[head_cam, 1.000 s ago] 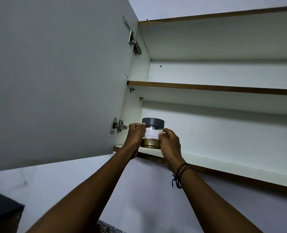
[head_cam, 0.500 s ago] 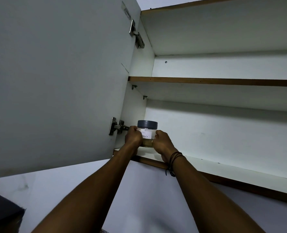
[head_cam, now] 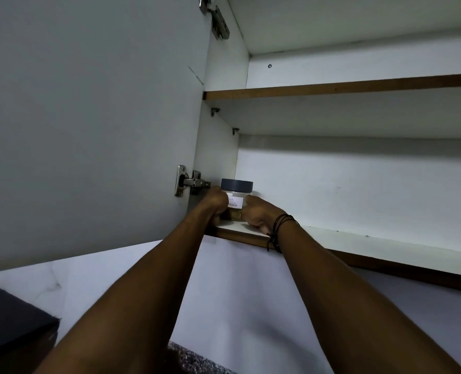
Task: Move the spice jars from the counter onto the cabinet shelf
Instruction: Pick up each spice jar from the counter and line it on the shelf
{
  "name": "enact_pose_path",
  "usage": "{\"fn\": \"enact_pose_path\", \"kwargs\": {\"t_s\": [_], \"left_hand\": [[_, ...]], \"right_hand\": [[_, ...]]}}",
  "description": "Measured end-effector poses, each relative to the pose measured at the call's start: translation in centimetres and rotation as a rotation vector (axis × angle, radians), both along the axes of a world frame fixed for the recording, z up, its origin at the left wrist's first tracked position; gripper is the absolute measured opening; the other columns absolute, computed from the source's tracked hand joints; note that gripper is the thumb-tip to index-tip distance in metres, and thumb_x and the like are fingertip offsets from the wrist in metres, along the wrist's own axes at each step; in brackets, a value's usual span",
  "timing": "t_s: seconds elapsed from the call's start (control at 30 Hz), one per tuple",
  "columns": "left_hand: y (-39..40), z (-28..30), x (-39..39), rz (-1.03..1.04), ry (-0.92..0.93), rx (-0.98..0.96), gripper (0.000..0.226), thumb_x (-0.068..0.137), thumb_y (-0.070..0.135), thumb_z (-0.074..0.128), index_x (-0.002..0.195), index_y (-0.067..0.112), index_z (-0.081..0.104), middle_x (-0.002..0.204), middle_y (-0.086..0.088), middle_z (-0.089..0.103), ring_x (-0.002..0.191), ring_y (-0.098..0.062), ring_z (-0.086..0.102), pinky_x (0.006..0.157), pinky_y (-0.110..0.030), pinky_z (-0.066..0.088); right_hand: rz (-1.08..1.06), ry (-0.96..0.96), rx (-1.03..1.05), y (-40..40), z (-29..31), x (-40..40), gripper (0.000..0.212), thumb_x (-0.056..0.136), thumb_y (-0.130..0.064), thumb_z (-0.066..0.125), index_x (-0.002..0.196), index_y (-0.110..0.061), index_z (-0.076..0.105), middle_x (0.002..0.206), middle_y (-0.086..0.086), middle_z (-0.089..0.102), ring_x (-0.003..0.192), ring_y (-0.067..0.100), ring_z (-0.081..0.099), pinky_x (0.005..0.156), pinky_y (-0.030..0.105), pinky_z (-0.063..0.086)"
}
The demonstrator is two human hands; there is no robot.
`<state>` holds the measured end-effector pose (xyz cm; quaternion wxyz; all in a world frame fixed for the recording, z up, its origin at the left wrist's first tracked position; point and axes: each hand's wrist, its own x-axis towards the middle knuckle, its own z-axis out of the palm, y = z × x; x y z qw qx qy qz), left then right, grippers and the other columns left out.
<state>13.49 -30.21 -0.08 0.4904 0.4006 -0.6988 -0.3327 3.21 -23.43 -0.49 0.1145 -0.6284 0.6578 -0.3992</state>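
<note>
A clear spice jar [head_cam: 236, 197] with a dark grey lid, a white handwritten label and brown powder stands at the far left of the bottom cabinet shelf [head_cam: 358, 245], close to the back corner. My left hand [head_cam: 215, 205] wraps its left side and my right hand [head_cam: 257, 211] wraps its right side; both are closed on it. The jar's base is hidden behind my fingers, so whether it rests on the shelf is unclear. A black cord bracelet circles my right wrist.
The open cabinet door [head_cam: 89, 130] fills the left, its lower hinge [head_cam: 190, 183] right beside my left hand. A second shelf [head_cam: 331, 89] runs above. A dark box [head_cam: 10, 327] sits at the lower left, and a strip of speckled counter [head_cam: 197, 360] shows below.
Both hands have pushed the jar deeper and leftward into the bottom shelf's corner. The view has moved closer to the cabinet.
</note>
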Motion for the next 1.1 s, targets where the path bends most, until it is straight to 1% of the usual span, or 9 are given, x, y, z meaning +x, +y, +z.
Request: {"fn": "enact_pose_path", "kwargs": {"t_s": [0.1, 0.27, 0.43, 0.5, 0.6, 0.77, 0.83, 0.93, 1.1], "left_hand": [[0.5, -0.3, 0.1, 0.020, -0.053, -0.011, 0.027, 0.103, 0.002, 0.036, 0.120, 0.002, 0.057, 0.071, 0.001, 0.049, 0.061, -0.008, 0.046, 0.034, -0.010, 0.038], [1.6, -0.7, 0.4, 0.003, 0.020, -0.036, 0.029, 0.102, 0.000, 0.036, 0.120, -0.003, 0.058, 0.083, -0.010, 0.060, 0.065, -0.014, 0.051, 0.039, -0.010, 0.039], [3.2, -1.7, 1.3, 0.051, 0.239, -0.151, 0.030, 0.092, -0.002, 0.039, 0.093, 0.006, 0.068, 0.095, -0.017, 0.068, 0.084, -0.028, 0.062, 0.071, -0.034, 0.049], [4.7, -2.4, 1.6, 0.024, 0.276, -0.212, 0.031, 0.093, 0.001, 0.040, 0.100, 0.009, 0.070, 0.098, -0.013, 0.071, 0.092, -0.029, 0.067, 0.079, -0.040, 0.055], [7.8, -3.9, 2.0, -0.005, 0.336, -0.290, 0.031, 0.094, 0.004, 0.045, 0.110, 0.011, 0.070, 0.101, -0.001, 0.068, 0.094, -0.020, 0.064, 0.078, -0.030, 0.051], [12.9, -7.7, 2.7, -0.082, 0.285, -0.366, 0.036, 0.099, 0.008, 0.044, 0.130, 0.007, 0.062, 0.129, -0.007, 0.065, 0.117, -0.018, 0.060, 0.103, -0.031, 0.047], [14.8, -9.5, 3.0, -0.097, 0.287, -0.376, 0.036, 0.099, 0.009, 0.044, 0.130, 0.007, 0.063, 0.128, -0.005, 0.066, 0.118, -0.017, 0.061, 0.101, -0.028, 0.048], [17.4, -12.9, 3.5, -0.129, 0.240, -0.363, 0.031, 0.099, 0.011, 0.045, 0.120, 0.012, 0.068, 0.117, 0.000, 0.070, 0.110, -0.015, 0.063, 0.094, -0.026, 0.049], [20.7, -22.2, 4.8, -0.217, 0.114, -0.193, 0.036, 0.101, 0.018, 0.046, 0.133, 0.012, 0.061, 0.134, -0.002, 0.064, 0.126, -0.013, 0.056, 0.107, -0.027, 0.043]], "right_hand": [[-0.010, 0.018, 0.043, 0.2, -0.1, 0.3, 0.017, 0.091, -0.006, 0.054, 0.107, -0.008, 0.057, 0.098, 0.009, 0.059, 0.080, 0.018, 0.052, 0.066, 0.025, 0.043], [-0.029, 0.047, 0.028, 0.8, -0.5, 0.7, 0.033, 0.092, -0.002, 0.053, 0.125, 0.000, 0.051, 0.110, 0.014, 0.057, 0.092, 0.022, 0.051, 0.071, 0.027, 0.042], [-0.114, 0.151, -0.120, 3.5, 0.0, 1.2, 0.016, 0.091, -0.003, 0.045, 0.100, -0.008, 0.057, 0.112, 0.014, 0.059, 0.093, 0.024, 0.052, 0.071, 0.024, 0.037], [-0.086, 0.159, -0.167, 5.1, -0.5, 1.5, 0.027, 0.090, -0.007, 0.050, 0.115, -0.008, 0.059, 0.122, 0.014, 0.061, 0.095, 0.021, 0.053, 0.075, 0.020, 0.034], [-0.107, 0.213, -0.276, 7.5, -1.7, 1.9, 0.041, 0.093, -0.009, 0.047, 0.134, -0.009, 0.052, 0.136, 0.013, 0.056, 0.117, 0.028, 0.054, 0.075, 0.012, 0.030], [-0.142, 0.198, -0.415, 12.0, -5.3, 2.9, 0.042, 0.094, -0.010, 0.048, 0.136, -0.007, 0.052, 0.139, 0.010, 0.056, 0.126, 0.025, 0.052, 0.083, 0.008, 0.031], [-0.093, 0.185, -0.460, 13.8, -7.2, 3.7, 0.041, 0.094, -0.010, 0.049, 0.134, -0.010, 0.055, 0.135, 0.006, 0.060, 0.121, 0.020, 0.056, 0.080, 0.002, 0.034], [-0.009, 0.114, -0.425, 16.3, -11.2, 4.9, 0.039, 0.093, -0.011, 0.048, 0.129, -0.018, 0.059, 0.125, -0.001, 0.066, 0.114, 0.014, 0.059, 0.076, 0.004, 0.038], [-0.073, 0.056, -0.307, 20.4, -20.8, 5.8, 0.040, 0.092, -0.015, 0.049, 0.131, -0.019, 0.056, 0.133, -0.001, 0.061, 0.122, 0.014, 0.053, 0.080, 0.004, 0.031]]}}
